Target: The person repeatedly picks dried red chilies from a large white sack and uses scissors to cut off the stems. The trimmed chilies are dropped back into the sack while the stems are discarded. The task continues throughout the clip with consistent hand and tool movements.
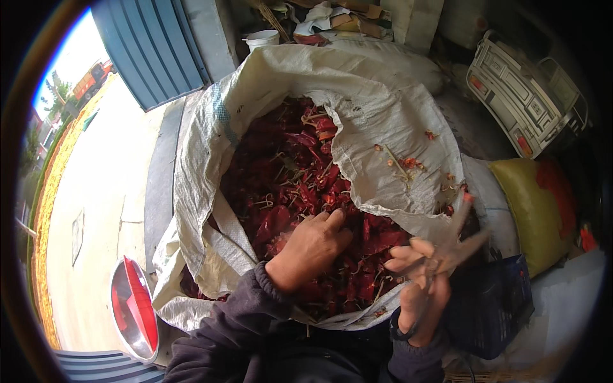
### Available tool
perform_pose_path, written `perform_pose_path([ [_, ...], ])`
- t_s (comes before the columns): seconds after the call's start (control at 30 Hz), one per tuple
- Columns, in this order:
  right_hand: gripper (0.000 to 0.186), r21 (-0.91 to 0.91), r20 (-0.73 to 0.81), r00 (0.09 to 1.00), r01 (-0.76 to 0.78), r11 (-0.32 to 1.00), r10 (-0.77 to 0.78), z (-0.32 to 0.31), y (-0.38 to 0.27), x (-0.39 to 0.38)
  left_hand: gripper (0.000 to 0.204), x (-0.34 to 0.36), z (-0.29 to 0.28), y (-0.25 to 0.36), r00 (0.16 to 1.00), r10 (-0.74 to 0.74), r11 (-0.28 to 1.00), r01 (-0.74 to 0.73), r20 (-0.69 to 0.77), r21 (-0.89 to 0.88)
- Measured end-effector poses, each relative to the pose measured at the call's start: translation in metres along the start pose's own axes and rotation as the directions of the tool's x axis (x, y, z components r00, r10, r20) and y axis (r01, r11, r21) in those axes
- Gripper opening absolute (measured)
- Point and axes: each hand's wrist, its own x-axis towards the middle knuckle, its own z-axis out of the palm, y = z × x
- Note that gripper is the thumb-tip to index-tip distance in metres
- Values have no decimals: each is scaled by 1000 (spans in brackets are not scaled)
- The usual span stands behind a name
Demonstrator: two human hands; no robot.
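A large white woven sack (402, 108) lies open before me with its rim folded down, full of dried red chili peppers (300, 179) with pale stems. My left hand (311, 246) rests on the peppers near the middle, palm down, fingers curled. Its fingertips are hidden, so I cannot make out what they grip. At the sack's right edge my right hand (418, 287) is closed around a pair of scissors (450, 246). Motion smears the scissors; their spread blades point up and to the right.
A metal basin (124, 319) with a red piece in it stands at lower left. On the right are a dark blue crate (491, 313), a yellow sack (530, 204) and a small white vehicle (520, 96). Stem bits (399, 163) lie on the sack's folded flap. A blue metal door (153, 48) stands at upper left.
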Motion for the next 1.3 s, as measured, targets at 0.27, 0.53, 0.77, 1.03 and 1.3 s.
perform_pose_path([
  [0.27, 85, -78, -188, 981, 41, 996, -55, -19, 1, -7, 22, -11, -14, -66, 893, -388, 919, 356, -228, -169],
  [0.53, 88, 37, 10, 1000, 4, 999, -4, -4, -7, -21, 26, -9, 2, -127, 821, -552, 826, 516, -144, -228],
  [0.77, 82, 39, 186, 980, -85, 996, 77, 0, 9, -39, 17, -19, -20, -115, 630, -776, 384, 430, -34, -817],
  [1.03, 73, 35, 267, 959, -107, 994, 94, 9, 25, -46, 9, -25, -44, -103, 564, -819, 255, 198, -103, -946],
  [1.3, 63, -36, 356, 931, -71, 997, 79, 12, 31, -47, 8, -25, -57, -91, 531, -837, 309, 266, -128, -913],
])
